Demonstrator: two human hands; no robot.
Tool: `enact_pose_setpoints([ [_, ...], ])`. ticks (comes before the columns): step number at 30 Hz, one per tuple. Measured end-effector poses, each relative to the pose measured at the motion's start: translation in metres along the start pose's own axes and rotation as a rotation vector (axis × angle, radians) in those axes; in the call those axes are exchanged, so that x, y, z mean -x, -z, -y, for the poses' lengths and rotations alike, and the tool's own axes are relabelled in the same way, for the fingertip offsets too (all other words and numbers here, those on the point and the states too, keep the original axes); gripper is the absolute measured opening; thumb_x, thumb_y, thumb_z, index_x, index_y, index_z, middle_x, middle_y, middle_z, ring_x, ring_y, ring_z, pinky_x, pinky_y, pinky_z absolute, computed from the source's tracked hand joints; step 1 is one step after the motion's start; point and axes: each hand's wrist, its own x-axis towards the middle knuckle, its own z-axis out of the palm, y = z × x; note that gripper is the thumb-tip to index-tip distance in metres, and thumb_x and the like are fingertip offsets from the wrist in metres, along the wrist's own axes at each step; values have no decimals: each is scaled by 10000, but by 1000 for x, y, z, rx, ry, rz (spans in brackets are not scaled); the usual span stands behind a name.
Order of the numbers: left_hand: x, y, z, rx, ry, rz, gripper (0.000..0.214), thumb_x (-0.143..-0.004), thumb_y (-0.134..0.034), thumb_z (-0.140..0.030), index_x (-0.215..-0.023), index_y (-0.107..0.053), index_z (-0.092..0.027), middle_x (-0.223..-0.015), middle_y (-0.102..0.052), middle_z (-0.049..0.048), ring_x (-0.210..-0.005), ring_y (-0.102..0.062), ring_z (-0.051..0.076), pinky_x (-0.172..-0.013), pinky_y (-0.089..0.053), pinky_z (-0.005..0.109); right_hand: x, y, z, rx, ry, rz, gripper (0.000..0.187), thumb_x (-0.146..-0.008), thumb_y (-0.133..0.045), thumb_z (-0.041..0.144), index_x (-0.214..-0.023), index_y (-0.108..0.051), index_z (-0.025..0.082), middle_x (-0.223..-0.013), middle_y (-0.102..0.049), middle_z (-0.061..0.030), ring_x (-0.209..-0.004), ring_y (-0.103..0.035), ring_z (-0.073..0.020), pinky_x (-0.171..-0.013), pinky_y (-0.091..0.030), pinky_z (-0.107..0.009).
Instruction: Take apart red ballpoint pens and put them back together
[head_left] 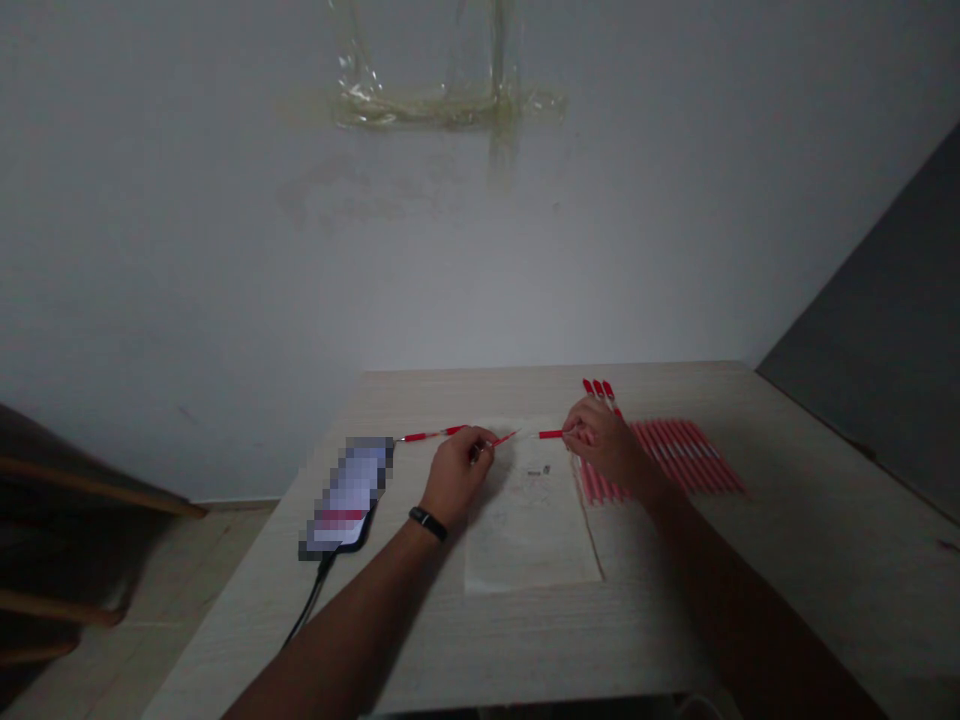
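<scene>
My left hand (457, 472) is closed in a pinch on a thin red pen part (504, 438) whose tip points right. My right hand (606, 442) is closed on another short red pen piece (551, 434) that points left toward it; the two pieces are a small gap apart above a white sheet of paper (529, 530). A red pen (431, 435) lies on the table just left of my left hand. A row of several red pens (682, 455) lies under and to the right of my right hand.
A phone (349, 497) with a dark cable (311, 600) lies at the table's left side. A small dark item (547, 468) sits on the paper. The light wooden table (787, 540) stands against a white wall with tape. Wooden furniture (67, 520) is at the left.
</scene>
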Motion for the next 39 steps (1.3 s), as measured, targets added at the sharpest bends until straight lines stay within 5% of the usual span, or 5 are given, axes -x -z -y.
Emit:
enact_pose_setpoints([
  [11,1,-2,0,14,1,9,174,-899,-551,-193,-976,-706,-169,-825,-694,33,-720,-593,157,-667,-415,271,8,-1,20,-106,-23,269,71,-843,-677,145,-816,-638,198,-870,-588,-11,-734,-593,-148,-649,-477,-273],
  [19,1,-3,1,12,-4,27,172,-885,-559,-182,-973,-707,-169,-825,-698,34,-726,-603,159,-675,-429,269,18,-8,10,-305,-173,437,122,-881,-675,297,-861,-613,194,-890,-584,0,-436,-500,-39,-350,-369,-172],
  [27,0,-4,-1,16,36,35,183,-839,-578,-154,-960,-714,-171,-810,-703,36,-718,-606,162,-662,-433,266,17,-7,6,-236,-98,471,31,-857,-675,215,-844,-655,195,-918,-579,-26,-585,-571,-101,-414,-428,-190],
  [32,1,-4,-4,-6,21,58,166,-837,-591,-154,-950,-713,-173,-810,-697,38,-710,-600,163,-663,-426,273,16,-7,5,-133,-1,450,55,-844,-681,149,-826,-662,197,-911,-597,-38,-801,-614,-174,-633,-515,-272],
  [39,4,-8,1,-59,17,137,126,-855,-581,-186,-894,-700,-178,-773,-687,34,-694,-593,161,-643,-410,266,14,-8,6,-61,71,419,132,-795,-717,75,-805,-670,198,-857,-630,-23,-855,-597,-199,-787,-457,-327],
])
